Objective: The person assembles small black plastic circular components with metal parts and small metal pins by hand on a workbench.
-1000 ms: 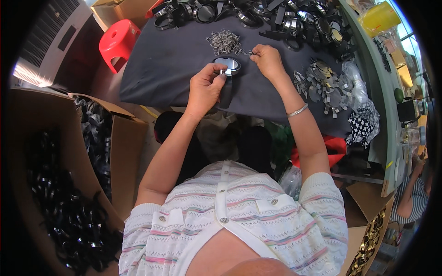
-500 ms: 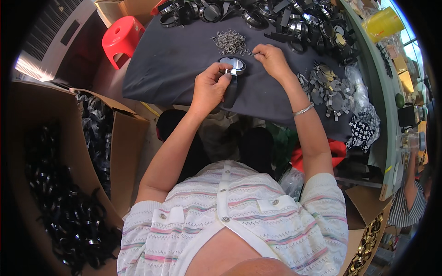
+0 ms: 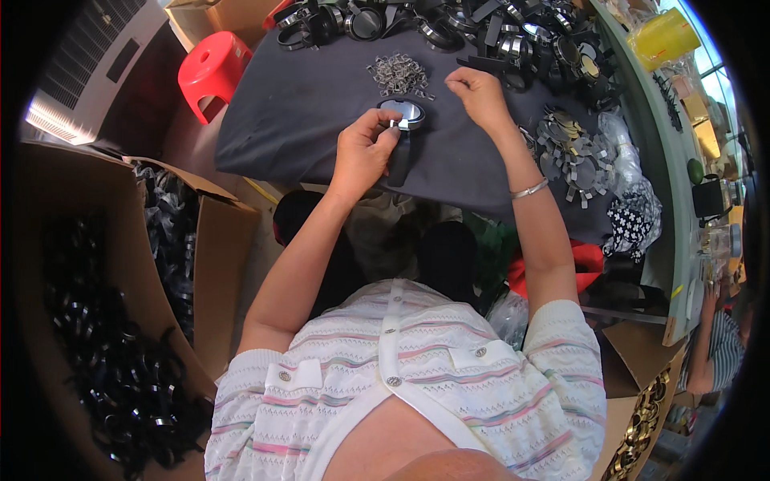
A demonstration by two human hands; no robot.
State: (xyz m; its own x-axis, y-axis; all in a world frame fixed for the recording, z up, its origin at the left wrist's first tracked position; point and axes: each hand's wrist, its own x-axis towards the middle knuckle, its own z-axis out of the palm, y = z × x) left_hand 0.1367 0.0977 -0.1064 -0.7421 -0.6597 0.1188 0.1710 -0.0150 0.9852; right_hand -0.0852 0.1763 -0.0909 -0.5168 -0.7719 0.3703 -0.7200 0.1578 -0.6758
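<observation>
My left hand (image 3: 366, 152) is closed on a round silver buckle with a dark strap (image 3: 405, 116), thumb and fingers pinching its left edge. The strap hangs from it toward the near edge of the cloth. My right hand (image 3: 480, 98) hovers to the right of a small heap of silver metal clips (image 3: 399, 74), thumb and forefinger pressed together. Whatever they pinch, if anything, is too small to make out. A bracelet circles my right wrist.
Dark cloth (image 3: 281, 120) covers the table. More buckles with black straps (image 3: 513, 48) crowd its far edge. Flat metal pieces (image 3: 571, 156) lie at right beside a plastic bag (image 3: 622, 152). A red stool (image 3: 210, 68) and cardboard boxes (image 3: 224, 272) stand left. Another person's striped sleeve (image 3: 723, 353) shows far right.
My right hand has drawn slightly away from the clip heap, up and to the right. The left hand keeps its hold on the buckle, shifting only a little.
</observation>
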